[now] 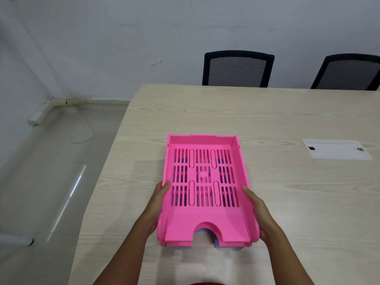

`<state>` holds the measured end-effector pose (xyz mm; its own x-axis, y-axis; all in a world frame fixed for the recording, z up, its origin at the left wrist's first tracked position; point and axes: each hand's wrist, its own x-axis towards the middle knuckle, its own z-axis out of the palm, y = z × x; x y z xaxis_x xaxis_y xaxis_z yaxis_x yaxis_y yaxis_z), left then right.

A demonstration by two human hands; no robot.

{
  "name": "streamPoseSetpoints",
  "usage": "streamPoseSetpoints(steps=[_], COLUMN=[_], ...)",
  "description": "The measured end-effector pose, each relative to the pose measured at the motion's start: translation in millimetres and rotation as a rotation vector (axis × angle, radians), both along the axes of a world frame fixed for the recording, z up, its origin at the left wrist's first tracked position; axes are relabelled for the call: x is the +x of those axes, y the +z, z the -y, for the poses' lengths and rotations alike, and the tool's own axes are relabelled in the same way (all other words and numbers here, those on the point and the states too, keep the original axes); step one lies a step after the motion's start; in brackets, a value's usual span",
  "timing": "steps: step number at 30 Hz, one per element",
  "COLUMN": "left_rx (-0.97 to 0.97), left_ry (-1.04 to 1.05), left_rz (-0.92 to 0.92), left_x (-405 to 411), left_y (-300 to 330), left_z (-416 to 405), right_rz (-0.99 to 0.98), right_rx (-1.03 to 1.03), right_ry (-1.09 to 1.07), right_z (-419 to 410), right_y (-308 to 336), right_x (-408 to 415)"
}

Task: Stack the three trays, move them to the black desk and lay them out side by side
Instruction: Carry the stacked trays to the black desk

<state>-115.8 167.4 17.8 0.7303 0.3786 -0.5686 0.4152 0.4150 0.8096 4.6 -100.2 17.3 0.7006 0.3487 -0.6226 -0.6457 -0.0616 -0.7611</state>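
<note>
A pink slotted tray [203,219] lies on top of a stack on the light wooden table [287,202]. A blue tray [218,244] shows only as a thin edge beneath its front notch and through the slots; I cannot tell how many trays lie under the pink one. My left hand [159,204] grips the stack's left side, thumb on the rim. My right hand [259,210] grips the right side in the same way. The front of the stack looks slightly raised off the table. No black desk is in view.
Two black mesh chairs [237,68] [347,72] stand at the table's far edge. A white cable cover plate [337,149] is set into the table at right. Left of the table is grey floor with a loose cable [82,136] and a wall.
</note>
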Motion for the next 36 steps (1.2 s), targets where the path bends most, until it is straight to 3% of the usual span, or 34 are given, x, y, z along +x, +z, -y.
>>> streamPoseSetpoints(steps=[6,16,25,36], left_rx=[-0.107,-0.098,-0.034,0.096], left_ry=[-0.006,0.244,0.663,1.179], left_rz=[0.075,0.156,0.113,0.119], left_x=[-10,-77,-253,-488], left_y=[-7,-18,-12,12], left_z=[1,-33,-125,-186], right_rz=[-0.057,-0.090,-0.087,-0.158], right_rx=[0.088,0.154,0.055,0.218], right_ry=[0.058,0.275,0.683,1.202], right_z=[-5,-73,-251,-455], right_y=[-1,6,1,23], right_x=[4,-11,-114,-312])
